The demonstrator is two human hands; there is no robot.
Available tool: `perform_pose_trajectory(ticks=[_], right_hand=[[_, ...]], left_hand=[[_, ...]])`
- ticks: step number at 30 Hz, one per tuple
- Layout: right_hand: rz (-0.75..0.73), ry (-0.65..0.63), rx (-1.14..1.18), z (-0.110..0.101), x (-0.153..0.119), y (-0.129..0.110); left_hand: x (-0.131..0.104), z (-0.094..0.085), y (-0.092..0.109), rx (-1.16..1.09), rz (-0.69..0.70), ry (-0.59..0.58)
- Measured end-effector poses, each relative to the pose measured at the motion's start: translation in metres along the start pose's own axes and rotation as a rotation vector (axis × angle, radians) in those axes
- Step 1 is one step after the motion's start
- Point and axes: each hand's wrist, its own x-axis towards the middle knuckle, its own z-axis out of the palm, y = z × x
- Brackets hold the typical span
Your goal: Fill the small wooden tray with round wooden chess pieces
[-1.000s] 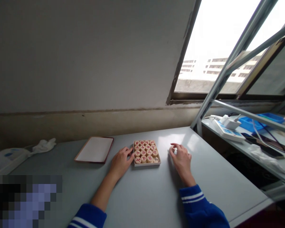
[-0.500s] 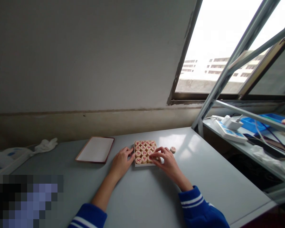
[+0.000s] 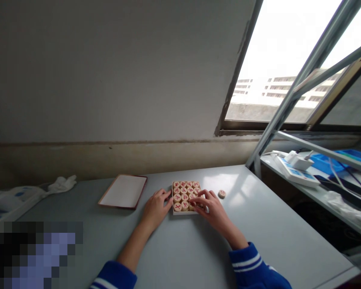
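Note:
A shallow white box (image 3: 182, 213) sits on the grey desk, filled with rows of round wooden xiangqi pieces (image 3: 184, 197) marked with red characters. Against the box's left wall, my left hand (image 3: 157, 206) holds it with thumb and bent fingers. My right hand (image 3: 212, 209) reaches over the front right part of the box, thumb and fingers closed around a piece there; the hand hides that corner. One loose xiangqi piece (image 3: 222, 194) lies on the desk just right of the box, apart from my hand.
A box lid (image 3: 123, 192) with a white inside lies to the left. Farther left are a white tray (image 3: 16, 206) and crumpled tissue (image 3: 62, 184). A metal frame post (image 3: 272, 130) rises at the right, before a shelf with a power strip (image 3: 299, 172).
The view has shifted slightly, so everything sits a little lower and to the right. My left hand stays at the box, and my right fingers still work at its front right pieces.

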Motion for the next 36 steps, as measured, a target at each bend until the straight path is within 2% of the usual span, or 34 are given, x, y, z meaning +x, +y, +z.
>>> perform_pose_trajectory(ticks=[13,19,23,27,30,32,36], right_hand=[[0.035,-0.010,0.024,-0.002,0.002,-0.003],[0.054,0.132,0.013,-0.009,0.002,0.002],[0.161,0.223,-0.112,-0.022,-0.007,0.019],[0.301,0.160,-0.286,-0.029,-0.019,0.037],[0.372,0.201,-0.402,-0.028,-0.020,0.041],[0.340,0.230,-0.398,-0.026,-0.017,0.035],[0.077,0.166,-0.190,-0.013,-0.006,0.007]], left_hand=[[0.001,0.005,-0.004,0.000,0.006,0.018],[0.000,0.004,-0.004,-0.011,0.017,0.027],[0.000,0.002,-0.003,-0.019,0.008,0.022],[0.000,0.001,-0.002,-0.018,0.007,0.019],[0.000,0.001,-0.002,-0.015,0.004,0.018],[0.001,0.002,-0.003,-0.010,0.003,0.018],[0.001,0.003,-0.003,-0.005,-0.004,0.015]])
